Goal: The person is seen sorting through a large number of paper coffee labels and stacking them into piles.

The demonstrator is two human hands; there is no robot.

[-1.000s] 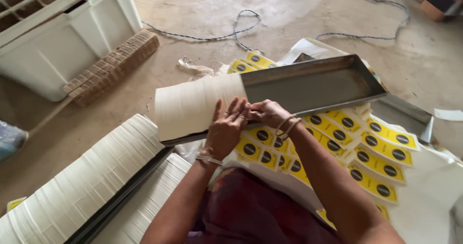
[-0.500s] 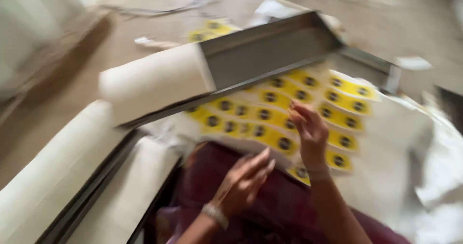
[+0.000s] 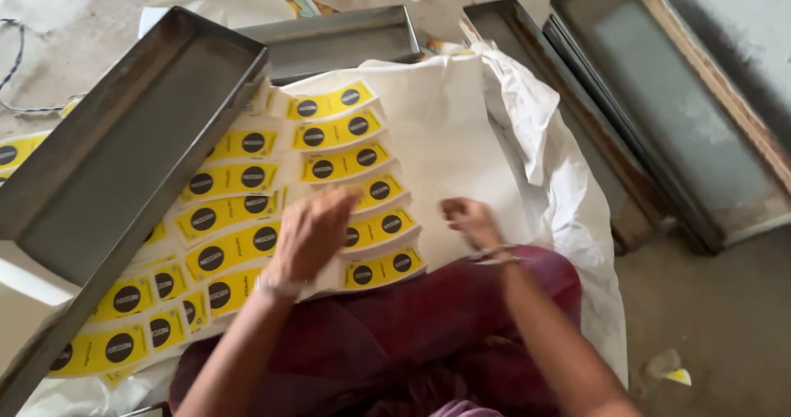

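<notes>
Fingers of the left hand (image 3: 311, 231) lie bent over the yellow labels (image 3: 247, 211), pressing on them with nothing clasped, though blur hides the tips. The right hand (image 3: 470, 222) rests just beside the end of the same rows, fingers curled loosely and turned toward the left; whether they pinch anything cannot be told. A bracelet sits on each wrist.

Under and around the left fingers the labels run in overlapping rows, each a curved yellow strip with black round marks, spread fanwise toward the far side. Below the right fingers, and beyond them, lies bare white sheet (image 3: 461, 137), crumpled at its edge further right. Nearer than both hands is dark red cloth (image 3: 395, 335) over the lap.

Left of the left fingers a long grey metal tray (image 3: 115, 153) slants across the labels, covering the row ends. Beyond the hands a second tray (image 3: 346, 38) stands at the sheet's far edge. Well right of the right fingers, more trays (image 3: 659, 112) are stacked on the concrete floor (image 3: 717, 318); a small paper scrap (image 3: 667, 367) lies there too.
</notes>
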